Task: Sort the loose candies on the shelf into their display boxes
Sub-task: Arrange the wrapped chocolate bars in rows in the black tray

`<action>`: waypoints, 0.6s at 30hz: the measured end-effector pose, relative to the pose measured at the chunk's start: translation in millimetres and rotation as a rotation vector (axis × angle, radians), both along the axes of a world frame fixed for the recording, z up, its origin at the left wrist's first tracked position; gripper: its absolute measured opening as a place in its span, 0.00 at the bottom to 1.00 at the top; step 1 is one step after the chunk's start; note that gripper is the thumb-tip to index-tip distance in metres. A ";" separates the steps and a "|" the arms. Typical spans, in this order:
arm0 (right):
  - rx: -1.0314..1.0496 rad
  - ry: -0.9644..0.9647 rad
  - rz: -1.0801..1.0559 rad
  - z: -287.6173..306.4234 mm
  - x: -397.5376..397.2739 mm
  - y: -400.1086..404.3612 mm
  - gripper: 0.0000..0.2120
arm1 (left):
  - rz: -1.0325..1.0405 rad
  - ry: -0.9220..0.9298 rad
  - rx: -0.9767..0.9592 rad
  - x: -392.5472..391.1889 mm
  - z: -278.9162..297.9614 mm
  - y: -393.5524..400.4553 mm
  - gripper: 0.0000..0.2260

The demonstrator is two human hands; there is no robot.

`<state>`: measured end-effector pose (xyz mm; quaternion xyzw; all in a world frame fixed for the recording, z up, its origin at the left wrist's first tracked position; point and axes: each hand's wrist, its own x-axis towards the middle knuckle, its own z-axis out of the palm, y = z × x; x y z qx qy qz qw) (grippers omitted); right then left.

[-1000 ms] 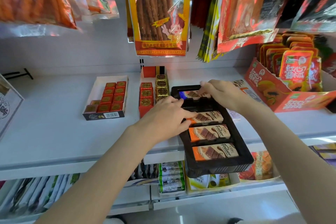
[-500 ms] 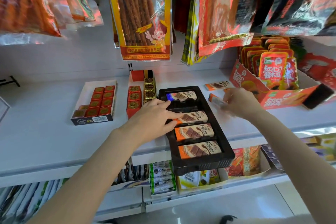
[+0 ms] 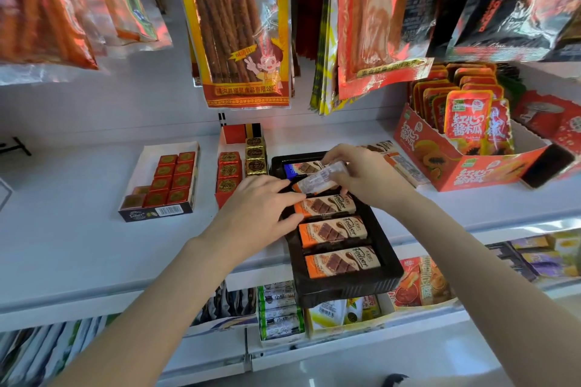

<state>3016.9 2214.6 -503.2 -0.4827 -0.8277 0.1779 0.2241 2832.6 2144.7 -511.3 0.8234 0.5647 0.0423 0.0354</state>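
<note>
Chocolate bars fill a black tray on the white shelf: three orange-ended ones lie face up in the near slots and one blue-ended bar at the far end. The right hand pinches a fifth bar, face down, over the slot between, while the left hand rests with relaxed fingers on the tray's left edge. Two more loose bars lie on the shelf just right of the tray.
</note>
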 end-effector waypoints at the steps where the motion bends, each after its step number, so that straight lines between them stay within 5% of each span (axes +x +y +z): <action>1: 0.005 0.032 -0.004 0.4 -2.8 -0.4 0.09 | 0.000 -0.006 0.001 -0.5 0.0 0.3 0.20; 5: -0.022 0.121 0.036 -0.2 -4.2 3.0 0.09 | -0.005 -0.017 -0.012 -2.0 0.8 2.3 0.20; 18: 0.069 -0.232 0.159 -20.4 0.2 3.5 0.18 | -0.014 -0.015 -0.029 -2.1 1.1 4.3 0.20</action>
